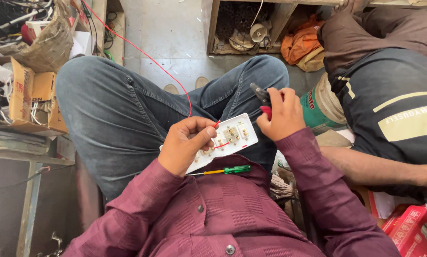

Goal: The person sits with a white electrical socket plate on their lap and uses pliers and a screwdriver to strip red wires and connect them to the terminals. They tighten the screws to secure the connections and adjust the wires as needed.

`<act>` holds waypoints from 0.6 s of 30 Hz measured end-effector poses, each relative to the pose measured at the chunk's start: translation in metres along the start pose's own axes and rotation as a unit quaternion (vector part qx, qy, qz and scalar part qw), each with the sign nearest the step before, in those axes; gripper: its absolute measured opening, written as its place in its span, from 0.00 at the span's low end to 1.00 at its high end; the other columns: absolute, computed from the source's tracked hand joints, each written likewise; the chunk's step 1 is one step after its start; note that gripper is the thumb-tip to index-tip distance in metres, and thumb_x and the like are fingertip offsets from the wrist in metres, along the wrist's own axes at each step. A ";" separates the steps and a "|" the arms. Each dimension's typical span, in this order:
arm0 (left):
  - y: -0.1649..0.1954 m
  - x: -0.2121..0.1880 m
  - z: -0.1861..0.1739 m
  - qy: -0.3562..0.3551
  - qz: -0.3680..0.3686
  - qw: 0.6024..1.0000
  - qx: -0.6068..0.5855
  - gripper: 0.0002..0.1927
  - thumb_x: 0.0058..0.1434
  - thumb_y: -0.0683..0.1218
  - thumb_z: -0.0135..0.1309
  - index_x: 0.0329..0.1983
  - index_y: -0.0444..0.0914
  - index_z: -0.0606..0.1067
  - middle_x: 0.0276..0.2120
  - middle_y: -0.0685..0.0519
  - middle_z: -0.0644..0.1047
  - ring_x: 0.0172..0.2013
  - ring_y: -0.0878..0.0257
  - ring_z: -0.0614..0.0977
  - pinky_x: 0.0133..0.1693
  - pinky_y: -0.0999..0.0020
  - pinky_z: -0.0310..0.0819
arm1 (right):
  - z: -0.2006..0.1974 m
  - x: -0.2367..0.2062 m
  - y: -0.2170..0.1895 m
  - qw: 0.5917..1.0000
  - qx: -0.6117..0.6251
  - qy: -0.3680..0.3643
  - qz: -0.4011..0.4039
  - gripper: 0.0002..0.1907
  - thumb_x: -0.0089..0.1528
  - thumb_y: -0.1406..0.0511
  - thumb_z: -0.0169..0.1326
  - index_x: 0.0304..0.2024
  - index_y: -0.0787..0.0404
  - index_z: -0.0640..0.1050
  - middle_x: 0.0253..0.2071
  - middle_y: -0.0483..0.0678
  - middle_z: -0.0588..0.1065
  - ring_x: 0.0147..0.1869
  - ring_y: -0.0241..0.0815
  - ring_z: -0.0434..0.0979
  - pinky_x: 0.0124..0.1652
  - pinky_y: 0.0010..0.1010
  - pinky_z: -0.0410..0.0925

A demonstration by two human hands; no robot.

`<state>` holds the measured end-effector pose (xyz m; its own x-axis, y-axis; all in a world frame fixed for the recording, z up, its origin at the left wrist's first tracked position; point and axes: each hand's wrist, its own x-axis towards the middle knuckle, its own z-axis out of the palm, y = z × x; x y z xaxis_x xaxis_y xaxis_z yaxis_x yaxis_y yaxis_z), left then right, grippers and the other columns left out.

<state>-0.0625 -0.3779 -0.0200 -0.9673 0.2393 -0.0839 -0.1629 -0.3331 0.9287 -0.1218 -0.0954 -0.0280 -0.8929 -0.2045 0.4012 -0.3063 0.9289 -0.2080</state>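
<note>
From the head view I see the white rectangular plastic switch plate lying face-down across the lap, on the blue denim jeans, its brass terminals showing upward; my left hand is curled nearly closed over its near end, thumb and forefinger pinching the thin red insulated wire just where it meets a terminal; the wire runs up and away over the knee toward the cluttered shelves. My right hand is closed around the black-and-red-handled pliers, held just beyond the plate's far end, apart from it. A green-handled screwdriver with a yellow shank rests on the maroon shirt, just below the plate.

I judge the plate light and stiff but brittle at its thin edges, so it is best held by the long rims, away from the terminals; the wire is limp and slippery, best nipped close to its bared end; the pliers are the heavy piece, secure by their sleeved handles. Another person's dark-sleeved arm sits to the right, not touching anything of mine.
</note>
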 end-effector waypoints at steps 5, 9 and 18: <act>0.001 -0.004 0.009 0.027 -0.007 1.000 0.000 0.11 0.64 0.41 0.57 0.47 0.30 0.80 0.33 0.52 0.81 0.31 0.70 0.80 0.37 0.74 0.76 | -0.026 -0.001 -0.019 0.979 0.196 -0.009 0.052 0.22 0.59 0.70 0.49 0.57 0.62 0.73 0.47 0.56 0.74 0.52 0.57 0.77 0.53 0.41 0.70; 0.005 -0.010 0.014 0.043 0.020 0.999 0.027 0.11 0.64 0.41 0.59 0.46 0.29 0.81 0.31 0.52 0.82 0.31 0.70 0.80 0.37 0.74 0.77 | -0.058 -0.027 -0.060 0.965 0.241 -0.025 -0.098 0.32 0.50 0.75 0.48 0.59 0.61 0.73 0.54 0.56 0.70 0.58 0.59 0.74 0.59 0.41 0.68; 0.016 -0.015 0.023 0.039 0.017 0.998 0.040 0.10 0.62 0.40 0.59 0.45 0.29 0.81 0.31 0.52 0.83 0.30 0.70 0.82 0.37 0.74 0.79 | -0.073 -0.024 -0.100 0.971 0.197 0.004 -0.136 0.38 0.40 0.70 0.57 0.56 0.61 0.73 0.58 0.61 0.66 0.60 0.64 0.68 0.61 0.49 0.62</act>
<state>-0.0459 -0.3660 0.0039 -0.9848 0.1557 -0.0767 -0.1166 -0.2661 0.9569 -0.0456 -0.1610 0.0484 -0.7594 -0.4212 0.4958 -0.6338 0.6508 -0.4180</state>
